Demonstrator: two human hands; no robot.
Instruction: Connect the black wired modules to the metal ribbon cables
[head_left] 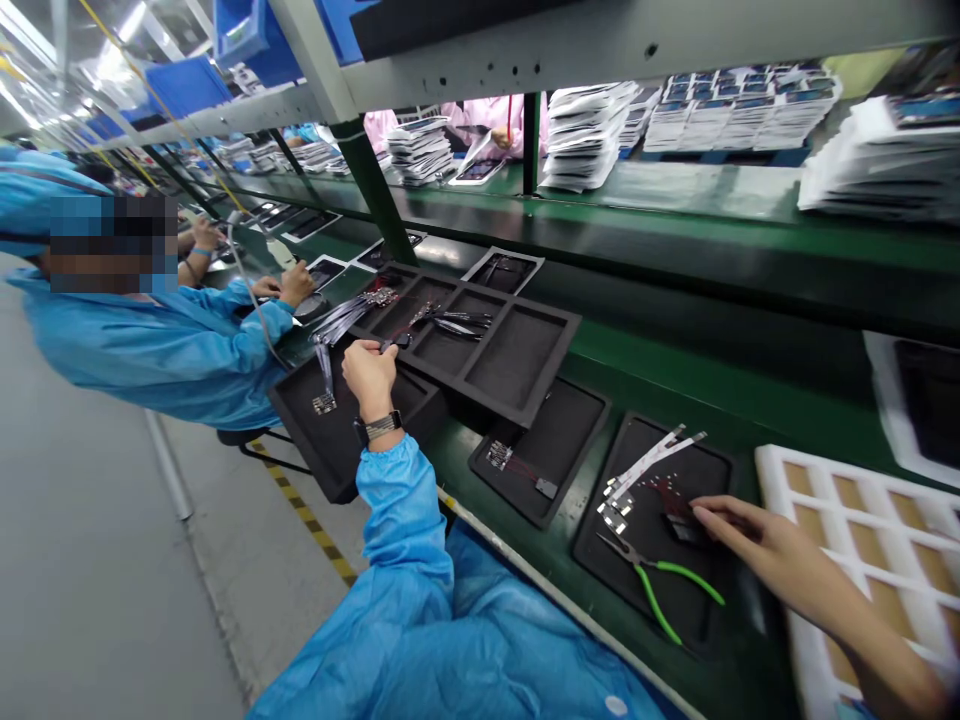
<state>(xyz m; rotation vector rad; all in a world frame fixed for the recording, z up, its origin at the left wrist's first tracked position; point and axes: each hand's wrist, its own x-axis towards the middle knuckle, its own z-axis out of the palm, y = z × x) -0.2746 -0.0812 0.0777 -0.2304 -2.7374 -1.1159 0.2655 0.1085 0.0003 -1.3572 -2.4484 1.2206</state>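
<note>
My left hand (pixel 371 378), with a watch on its wrist, pinches a small black part with red wires (pixel 402 341) over the near edge of a divided black foam tray (pixel 517 355). Bundles of dark flat cables (pixel 461 322) lie in that tray's compartments. My right hand (pixel 757 535) reaches in from the right, its fingertips together at a small cluster of black parts with red wires (pixel 681 527) on a black mat (pixel 652 440). Beside them lie small circuit boards with white flat cables (pixel 619 500) and green-handled pliers (pixel 645 570); the pliers' jaws point toward the boards.
Another black tray (pixel 562 430) holds a circuit board wired to a black block (pixel 546 488). White foam grid (pixel 840 550) stands at right. A co-worker in blue (pixel 172 350) sits at left. Stacked white sheets (pixel 589 130) line the shelf behind a green post (pixel 371 190).
</note>
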